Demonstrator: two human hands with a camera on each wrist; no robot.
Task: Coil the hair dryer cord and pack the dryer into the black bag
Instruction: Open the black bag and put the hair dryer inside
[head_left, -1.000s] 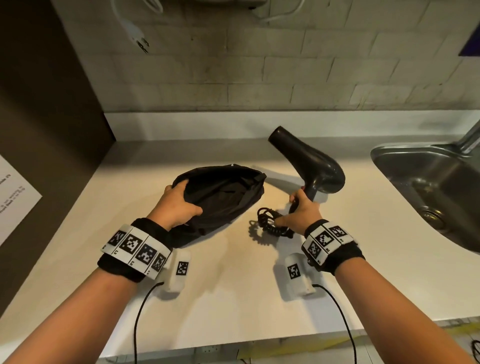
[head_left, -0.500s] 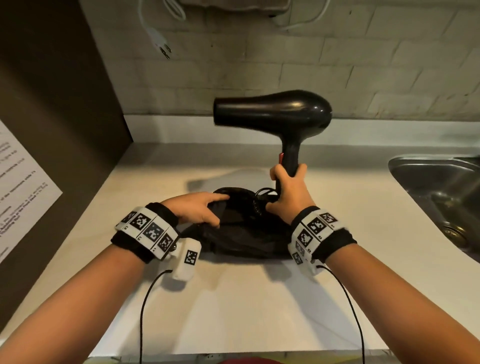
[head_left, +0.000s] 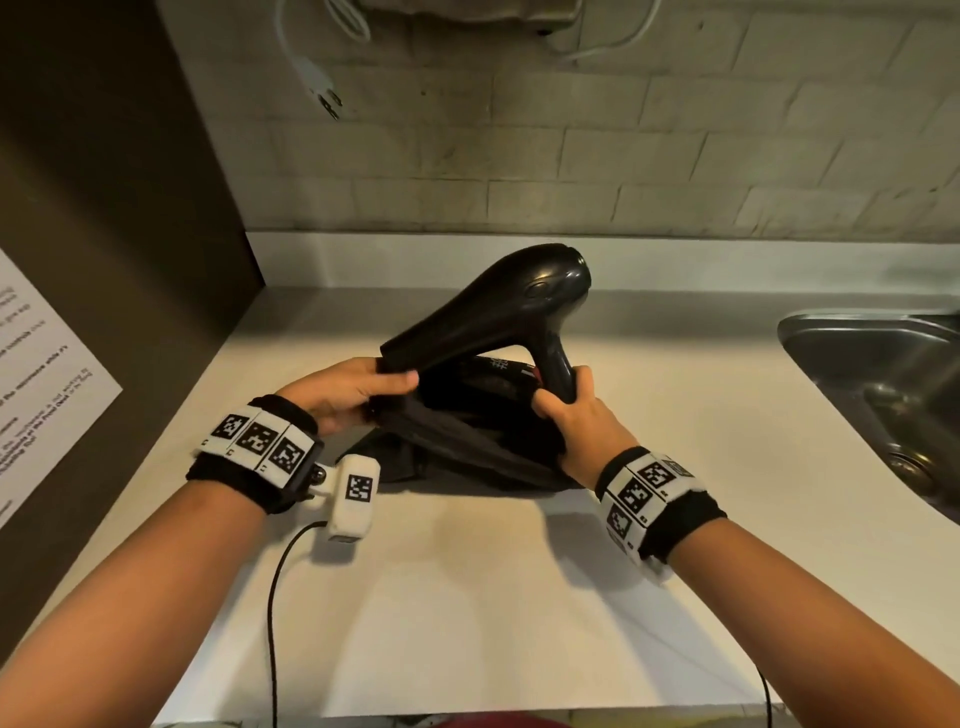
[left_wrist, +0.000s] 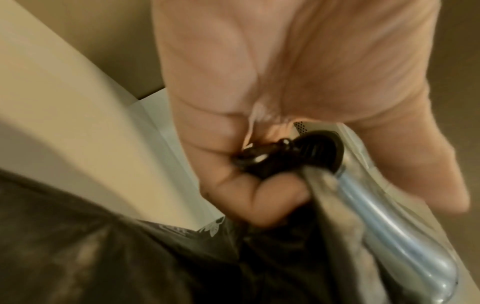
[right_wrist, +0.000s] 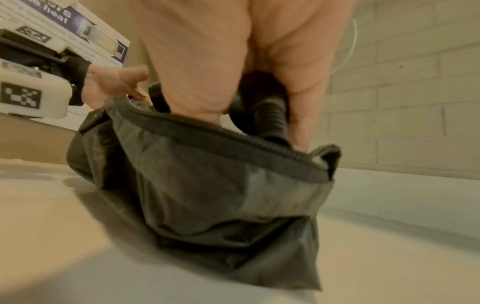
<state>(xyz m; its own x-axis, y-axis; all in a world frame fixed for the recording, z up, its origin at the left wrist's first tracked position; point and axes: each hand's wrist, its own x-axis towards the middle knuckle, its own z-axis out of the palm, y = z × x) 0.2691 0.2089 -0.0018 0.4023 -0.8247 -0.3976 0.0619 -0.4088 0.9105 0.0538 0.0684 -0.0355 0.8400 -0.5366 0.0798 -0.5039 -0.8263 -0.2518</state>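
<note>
We have the hair dryer (head_left: 498, 312) by its handle in our right hand (head_left: 576, 421), fingers (head_left: 545, 402) wrapped round the grip just above the ribbed cord collar, which the right wrist view shows dipping past the zipper edge. Our left hand (head_left: 337, 397) pinches the far-left rim of the black bag (head_left: 467, 457), thumb on top, holding the mouth open; the left wrist view shows those fingers (left_wrist: 249, 197) curled on the fabric edge beside a zipper pull.

The bag lies on the table (head_left: 493, 597), slumped, its opening facing up between our two hands. The dryer hangs over that opening, handle end lowest and already inside the mouth, while the barrel slants up and away, nozzle pointing down-left toward our left hand and touching or nearly touching the rim there. The rounded back end stands highest, toward the wall.

The cord we cannot see clearly; something dark sits within the bag, probably the coil.

What matters next, we judge, is that the dryer's long axis runs along the opening, left to right. Tipping the nozzle under the edge our left hand lifts should let the body drop in.
</note>
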